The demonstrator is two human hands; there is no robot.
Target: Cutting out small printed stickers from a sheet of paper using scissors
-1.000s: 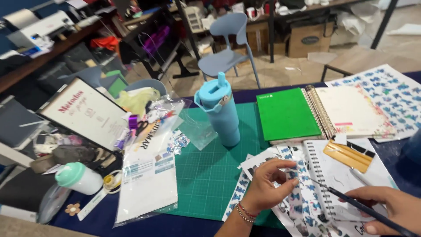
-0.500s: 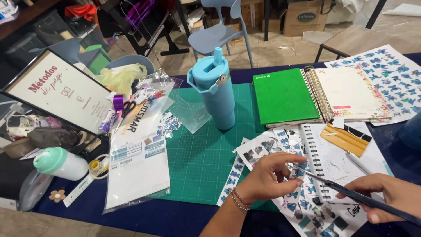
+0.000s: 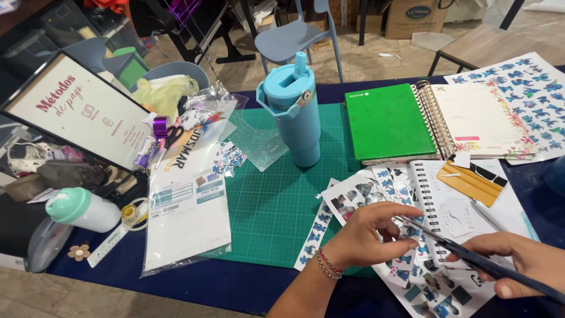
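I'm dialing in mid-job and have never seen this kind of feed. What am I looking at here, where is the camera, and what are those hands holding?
There is no machine here: it is a person's two bare hands, filmed by a camera worn on their head and looking down at a cluttered craft table. The left hand pinches a small piece of a sticker sheet printed with blue cartoon figures. The right hand holds dark scissors whose tip meets that piece. Under them lies an open spiral notebook. Further back sit a green cutting mat, a light blue tumbler, a green notebook and a framed sign. On the left are a bagged sheet of paper and a mint-capped bottle.
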